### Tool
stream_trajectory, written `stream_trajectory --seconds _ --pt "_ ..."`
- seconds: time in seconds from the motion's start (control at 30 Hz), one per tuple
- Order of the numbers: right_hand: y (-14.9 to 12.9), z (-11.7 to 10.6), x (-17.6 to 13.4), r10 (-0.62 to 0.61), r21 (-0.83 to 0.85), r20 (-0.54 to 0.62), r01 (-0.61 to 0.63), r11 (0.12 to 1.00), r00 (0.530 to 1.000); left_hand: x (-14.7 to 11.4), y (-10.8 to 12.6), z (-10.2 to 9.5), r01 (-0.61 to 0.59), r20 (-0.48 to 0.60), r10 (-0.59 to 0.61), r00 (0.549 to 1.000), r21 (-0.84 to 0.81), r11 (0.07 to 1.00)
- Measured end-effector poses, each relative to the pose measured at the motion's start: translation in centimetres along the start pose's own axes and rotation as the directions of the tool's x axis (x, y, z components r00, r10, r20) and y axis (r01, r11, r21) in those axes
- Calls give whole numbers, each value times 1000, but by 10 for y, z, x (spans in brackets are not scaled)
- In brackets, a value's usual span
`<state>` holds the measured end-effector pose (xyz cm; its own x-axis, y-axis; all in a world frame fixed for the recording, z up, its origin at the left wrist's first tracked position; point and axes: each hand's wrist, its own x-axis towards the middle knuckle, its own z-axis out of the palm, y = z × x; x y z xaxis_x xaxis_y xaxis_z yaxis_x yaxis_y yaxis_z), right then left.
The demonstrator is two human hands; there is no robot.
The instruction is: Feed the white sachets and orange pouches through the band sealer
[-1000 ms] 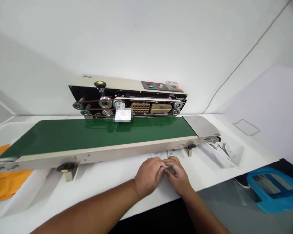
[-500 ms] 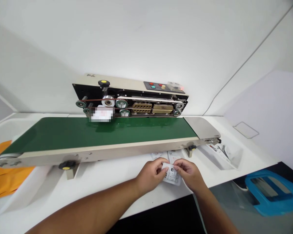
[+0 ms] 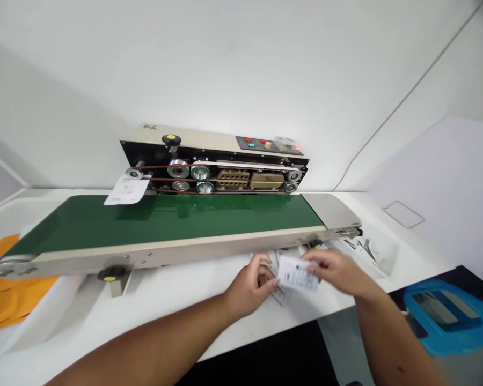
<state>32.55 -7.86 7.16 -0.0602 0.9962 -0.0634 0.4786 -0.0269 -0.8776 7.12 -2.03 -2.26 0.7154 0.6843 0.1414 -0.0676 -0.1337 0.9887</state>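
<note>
A small white printed packet (image 3: 295, 274) is pinched at its right edge by my right hand (image 3: 340, 272), over the front of the table. My left hand (image 3: 251, 287) is curled just left of it, thumb towards its near corner. Between the left fingers and thumb another printed packet (image 3: 280, 295) shows, partly covered by the first one. More flat packets (image 3: 280, 253) lie behind the hands, under the edge of the conveyor. Behind stands a band sealing machine (image 3: 217, 161) with a green conveyor belt (image 3: 209, 214). A white packet (image 3: 127, 191) sticks out at the machine's left end.
On the left, a white bin (image 3: 52, 316) holds orange material (image 3: 16, 300). Another white bin (image 3: 388, 257) with packets in it stands at the right, below the conveyor's end. A black-and-yellow knob (image 3: 111, 273) juts from the conveyor front. A blue stool (image 3: 434, 327) is at lower right.
My right hand has moved right, drawing one packet away from my left hand, which stays nearly in place. The packet in the sealing machine has travelled left to its end.
</note>
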Motion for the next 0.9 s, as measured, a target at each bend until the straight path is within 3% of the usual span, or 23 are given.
stream_trajectory --seconds 0.03,0.07,0.13,0.17,0.23,0.4,0.67,0.9 --pt "-2 -13 11 -1 87 -147 14 996 989 0 0 -1 -8 -8 8 1000 -8 1000" --pt "-3 -26 24 0 182 -339 66 981 941 0 0 -1 -10 -15 10 1000 -12 1000" --pt "-7 -48 55 0 280 -609 215 936 793 1 0 -2 -12 -23 12 1000 -11 1000" --pt "-10 -56 71 29 327 -693 278 903 720 1 1 -2 -16 -24 16 1000 -9 1000" --pt "-17 -64 99 119 425 -719 297 855 684 1 2 -2 -24 -18 24 1000 3 1000" --pt "-31 -57 130 208 536 -575 172 827 792 0 2 -2 -34 10 33 999 50 998" --pt "-32 -44 120 211 587 -514 161 794 832 -1 5 -1 -47 29 44 999 101 994" --pt "-43 -24 128 211 619 -389 85 781 897 0 1 -3 -72 26 69 997 137 988"
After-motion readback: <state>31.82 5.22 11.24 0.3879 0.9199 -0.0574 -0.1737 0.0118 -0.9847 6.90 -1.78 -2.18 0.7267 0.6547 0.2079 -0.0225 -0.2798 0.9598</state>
